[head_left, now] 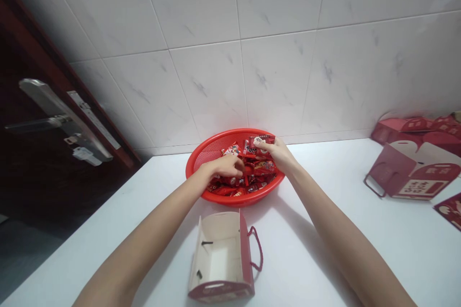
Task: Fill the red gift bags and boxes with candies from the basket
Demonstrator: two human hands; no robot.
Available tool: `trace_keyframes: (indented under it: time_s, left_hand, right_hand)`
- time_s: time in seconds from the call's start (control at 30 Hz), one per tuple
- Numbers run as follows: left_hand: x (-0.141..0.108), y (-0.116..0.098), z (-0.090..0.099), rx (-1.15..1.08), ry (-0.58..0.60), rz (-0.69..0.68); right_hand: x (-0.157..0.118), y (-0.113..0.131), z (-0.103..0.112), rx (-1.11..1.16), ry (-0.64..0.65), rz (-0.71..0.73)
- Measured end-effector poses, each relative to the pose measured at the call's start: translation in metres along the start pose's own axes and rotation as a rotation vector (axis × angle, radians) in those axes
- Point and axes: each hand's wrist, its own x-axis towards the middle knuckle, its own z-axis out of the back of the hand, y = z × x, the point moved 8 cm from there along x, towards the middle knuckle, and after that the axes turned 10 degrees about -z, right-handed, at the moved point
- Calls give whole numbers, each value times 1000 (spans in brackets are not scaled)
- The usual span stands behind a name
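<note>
A red plastic basket [203, 153] with perforated sides stands against the wall, filled with small red wrapped snack packets [264, 168]. My right hand [281, 154] pinches a dark red packet [261, 141] with pale lettering over the basket's right side. Inside the basket, my left hand [230, 166] has its fingers curled down among the packets; what they grip is hidden. Nearer to me, between my forearms, sits an open red gift box [248, 254] with a pale inside and a red cord handle [260, 249]. Its bottom shows bare.
More red gift boxes [414, 172] with cord handles stand at the right, some against the wall. A red printed piece [450, 208] lies at the right edge. The white table [158, 192] meets a tiled wall [201, 86]. A dark door with a metal handle [54, 120] is at left.
</note>
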Motion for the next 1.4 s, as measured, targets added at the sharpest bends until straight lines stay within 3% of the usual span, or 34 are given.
trace_keyframes:
  time_s: [0.2, 0.5, 0.73, 0.9, 1.0, 1.1, 1.27, 1.4]
  left_hand:
    - [-1, 15, -8, 82, 76, 131]
    - [-3, 17, -2, 18, 106, 96]
    - [-8, 25, -7, 61, 255, 177]
    - [-10, 23, -6, 19, 233, 177]
    - [-12, 16, 9, 39, 78, 147]
    - [-17, 5, 31, -49, -189, 102]
    - [-37, -4, 53, -514, -659, 48]
    - [-60, -9, 47, -852, -795, 25]
  right_hand:
    - [0, 1, -1, -23, 4, 15]
    - [0, 2, -1, -26, 1, 29]
    - [0, 1, -2, -24, 13, 10]
    - [0, 3, -3, -21, 27, 33]
    - [0, 3, -3, -17, 25, 30]
    - [-2, 2, -4, -3, 45, 16]
    - [-4, 4, -6, 33, 77, 12]
    - [-6, 3, -8, 99, 117, -43]
